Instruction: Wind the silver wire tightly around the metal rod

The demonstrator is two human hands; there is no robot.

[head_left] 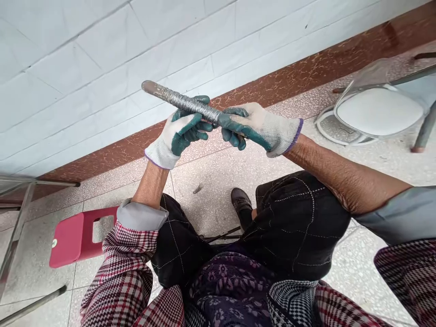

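Observation:
A long rod [190,104] wound with silvery wire or cord is held up in front of me, slanting from upper left down to the right. Its far upper-left tip is bare, brownish and rounded. My left hand [185,129], in a white glove with a green coated palm, supports the rod near its middle, fingers curled behind and below it. At the rod's lower right end, my right hand [250,125] in a matching glove pinches it between thumb and fingers. That end is hidden inside the right glove.
A red plastic stool [70,238] lies at the left near metal legs [34,306]. To the right is a chair with a round white seat [379,111]. A white block wall [102,68] with a brown base strip stands ahead. A small dark scrap [197,188] lies on the tiled floor.

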